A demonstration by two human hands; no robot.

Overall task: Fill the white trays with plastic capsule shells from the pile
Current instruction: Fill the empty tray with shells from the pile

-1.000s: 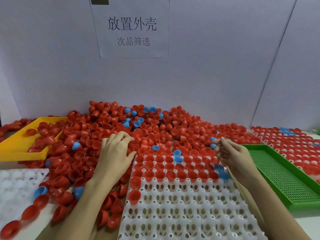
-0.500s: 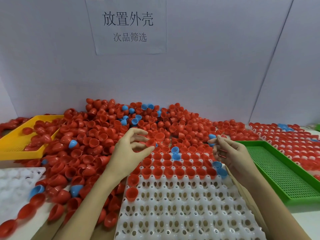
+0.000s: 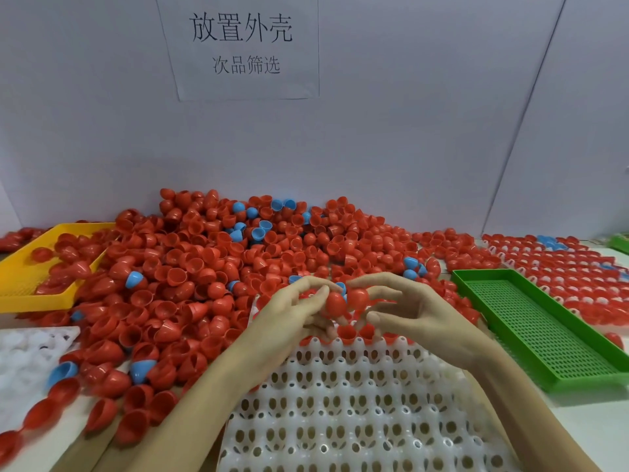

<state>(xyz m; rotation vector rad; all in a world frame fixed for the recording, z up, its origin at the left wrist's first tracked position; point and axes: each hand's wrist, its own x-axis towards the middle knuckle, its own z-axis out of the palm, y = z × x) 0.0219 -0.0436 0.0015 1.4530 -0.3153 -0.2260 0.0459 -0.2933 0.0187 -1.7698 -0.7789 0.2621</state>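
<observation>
Far to the left of the grip, a yellow tray (image 3: 20,267) sits on the desk (image 3: 578,420) with a few red shells spilled into it. Below it, at the near left edge, the corner of a second white tray (image 3: 30,349) shows, with loose red and blue shells lying along its right side.

The pile of capsule shells (image 3: 211,267), mostly red with some blue, spreads behind and to the left of the grip, reaching the back wall under a paper sign (image 3: 241,46).

The left hand (image 3: 292,315) is raised over the far end of the white tray (image 3: 357,403), and its fingers and thumb pinch a red shell (image 3: 335,304). Touching it, just to the right, a second red shell (image 3: 357,298) is held at the fingertips of the right hand (image 3: 415,311). Each grip is narrow, closed on its own shell. Directly under the hands, a few red shells stand in the tray's far sockets; the sockets nearer the person hold none.

Right of the grip lies a green mesh tray (image 3: 544,328). Beyond it, at the far right, filled trays (image 3: 578,270) carry rows of red shells with a few blue.
</observation>
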